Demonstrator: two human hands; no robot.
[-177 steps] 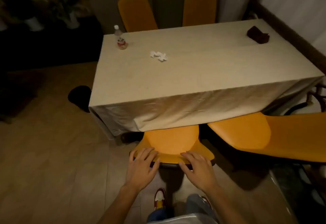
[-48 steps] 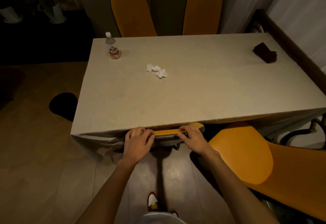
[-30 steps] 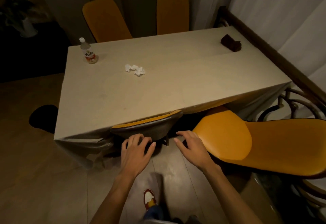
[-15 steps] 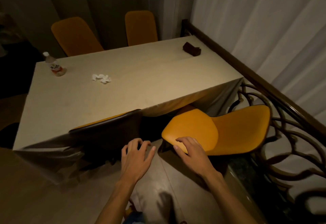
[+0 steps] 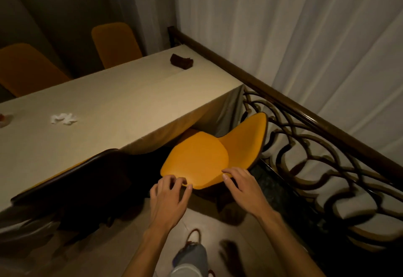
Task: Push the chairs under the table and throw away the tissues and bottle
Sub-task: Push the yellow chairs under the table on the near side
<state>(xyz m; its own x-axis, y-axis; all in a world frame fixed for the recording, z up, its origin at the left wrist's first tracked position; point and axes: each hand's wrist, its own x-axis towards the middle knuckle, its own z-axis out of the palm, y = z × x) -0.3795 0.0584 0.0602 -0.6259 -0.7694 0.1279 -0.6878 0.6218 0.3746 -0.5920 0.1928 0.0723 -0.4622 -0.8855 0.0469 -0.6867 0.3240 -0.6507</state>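
Observation:
An orange chair (image 5: 202, 159) stands turned sideways at the table's near right corner, its back toward the railing. My left hand (image 5: 168, 200) touches the front edge of its seat with loosely bent fingers. My right hand (image 5: 242, 187) rests on the seat's near right edge, fingers fairly straight. A second chair (image 5: 72, 180) on the left sits under the table (image 5: 122, 106), only its dark back showing. Crumpled white tissues (image 5: 64, 119) lie on the tablecloth at the left. The bottle (image 5: 3, 119) is cut off by the left frame edge.
A curved dark metal railing (image 5: 316, 145) with white curtains behind it runs close along the right. Two more orange chairs (image 5: 115, 43) stand at the table's far side. A dark brown object (image 5: 181, 61) lies on the far right corner of the table.
My view swung right from the left chair, now under the table. Both hands moved forward to the second chair's seat edge; the left hand, which was in the air, now touches it.

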